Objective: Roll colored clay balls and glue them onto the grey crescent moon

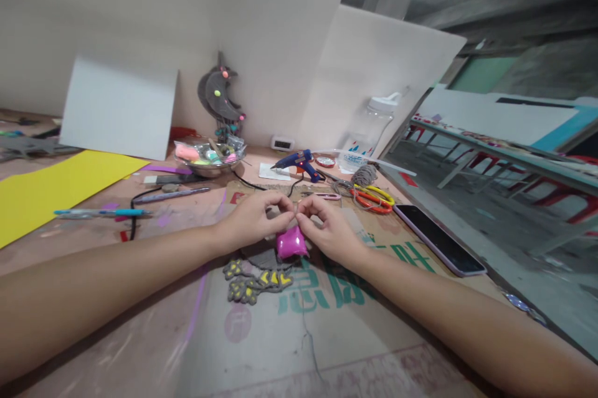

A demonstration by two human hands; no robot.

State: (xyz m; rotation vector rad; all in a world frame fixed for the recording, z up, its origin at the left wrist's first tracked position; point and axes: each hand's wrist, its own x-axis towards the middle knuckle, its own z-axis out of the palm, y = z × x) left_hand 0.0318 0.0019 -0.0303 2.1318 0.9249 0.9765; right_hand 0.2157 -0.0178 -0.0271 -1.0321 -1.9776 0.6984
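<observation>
My left hand and my right hand meet over the middle of the table, fingertips pinched together on something small that I cannot make out. Just below them a bright pink lump rests against both hands. In front of it lies a grey craft piece with yellow paw marks on a cardboard sheet.
A blue glue gun, a metal bowl of coloured clay, scissors, a twine ball and a plastic bottle stand behind. A phone lies right, near the table's edge. Yellow paper and a pen lie left.
</observation>
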